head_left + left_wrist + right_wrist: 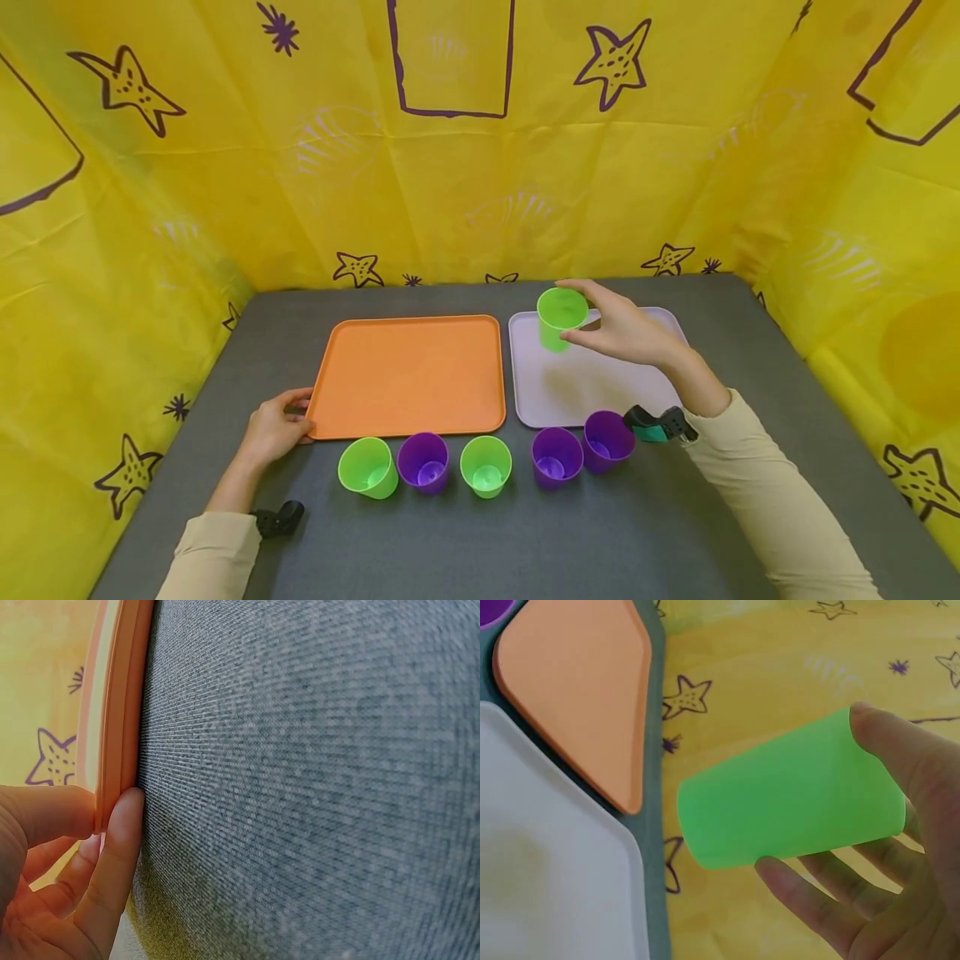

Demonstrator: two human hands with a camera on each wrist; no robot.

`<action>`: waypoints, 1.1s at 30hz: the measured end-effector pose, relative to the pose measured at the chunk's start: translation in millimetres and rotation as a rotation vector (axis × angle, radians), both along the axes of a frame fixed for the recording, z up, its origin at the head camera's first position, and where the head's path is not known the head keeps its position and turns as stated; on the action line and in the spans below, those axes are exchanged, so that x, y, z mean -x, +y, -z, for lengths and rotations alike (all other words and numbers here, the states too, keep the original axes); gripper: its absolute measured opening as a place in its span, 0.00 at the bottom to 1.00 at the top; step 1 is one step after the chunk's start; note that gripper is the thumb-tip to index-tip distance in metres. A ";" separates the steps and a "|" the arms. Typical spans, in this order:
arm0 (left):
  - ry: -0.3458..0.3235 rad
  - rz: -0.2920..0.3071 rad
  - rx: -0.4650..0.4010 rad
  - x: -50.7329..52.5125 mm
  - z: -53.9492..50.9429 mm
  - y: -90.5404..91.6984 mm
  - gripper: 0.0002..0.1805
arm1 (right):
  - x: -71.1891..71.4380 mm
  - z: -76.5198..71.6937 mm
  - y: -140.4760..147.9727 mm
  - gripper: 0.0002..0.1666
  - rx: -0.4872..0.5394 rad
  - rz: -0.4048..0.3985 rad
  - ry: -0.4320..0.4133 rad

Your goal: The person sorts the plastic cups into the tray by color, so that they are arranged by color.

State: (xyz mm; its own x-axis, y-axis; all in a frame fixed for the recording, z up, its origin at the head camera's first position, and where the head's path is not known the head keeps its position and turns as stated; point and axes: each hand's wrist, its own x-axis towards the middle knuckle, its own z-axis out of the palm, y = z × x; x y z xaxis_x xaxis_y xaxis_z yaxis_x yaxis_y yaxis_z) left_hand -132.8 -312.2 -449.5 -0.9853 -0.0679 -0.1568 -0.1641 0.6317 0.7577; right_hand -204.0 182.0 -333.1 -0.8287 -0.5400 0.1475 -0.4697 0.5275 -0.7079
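My right hand grips a green cup near its rim, held upright above the pale lilac tray. In the right wrist view, thumb and fingers lie on opposite sides of the green cup, whose base is apart from the tray. At the left, my left hand pinches the near left corner of the orange tray. The left wrist view shows the thumb and a finger on the orange tray's rim.
Along the trays' near side stand a green cup, a purple cup, another green cup and two purple cups. A yellow patterned cloth hangs behind and beside the grey table.
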 end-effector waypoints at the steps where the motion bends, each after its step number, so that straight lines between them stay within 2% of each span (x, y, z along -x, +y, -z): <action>1: -0.001 0.000 0.000 0.2 0.1 -0.1 0.31 | 2.0 0.7 -3.7 0.40 0.000 -0.005 -0.015; 6: 0.003 0.001 0.000 0.7 0.2 -0.2 0.31 | 10.7 4.3 -22.6 0.40 -0.008 -0.020 -0.047; 17: 0.004 -0.002 0.012 -0.3 -0.9 0.6 0.31 | 22.2 4.4 -70.0 0.40 0.026 -0.080 -0.042; 18: 0.003 -0.003 0.012 -0.3 -0.6 0.6 0.31 | 26.3 9.0 -73.4 0.40 0.024 -0.084 -0.035; 26: 0.009 -0.005 -0.003 0.3 0.9 -0.7 0.31 | 34.0 13.8 -110.0 0.42 -0.009 -0.095 -0.007; 33: -0.004 -0.014 -0.006 -0.1 0.4 0.0 0.31 | 36.1 23.5 -139.4 0.42 -0.020 -0.102 -0.009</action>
